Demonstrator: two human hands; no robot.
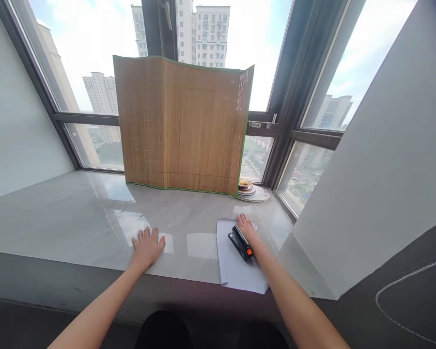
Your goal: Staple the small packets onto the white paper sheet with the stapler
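the right hand [247, 229] lies on a black stapler [240, 243] with an orange end, fingers stretched forward along its top rather than curled round it; whether it grips or merely rests there cannot be told. the stapler sits on white paper [236, 266], close to the paper's far edge, angled so its orange end points toward the person. the paper lies near the right end of the windowsill [76, 218], its near edge hanging a little over the sill's front edge. no staple shows in the paper, and it is too small to tell if the stapler's mouth bites the sheet, so the stapling looks not yet done. the left hand [147, 246] rests flat on the bare sill, fingers spread, holding nothing, well apart from the paper. a bamboo mat [183, 126] stands upright along the sill's back edge against the window, and small stacked plates [249, 190] sit in the back right corner.
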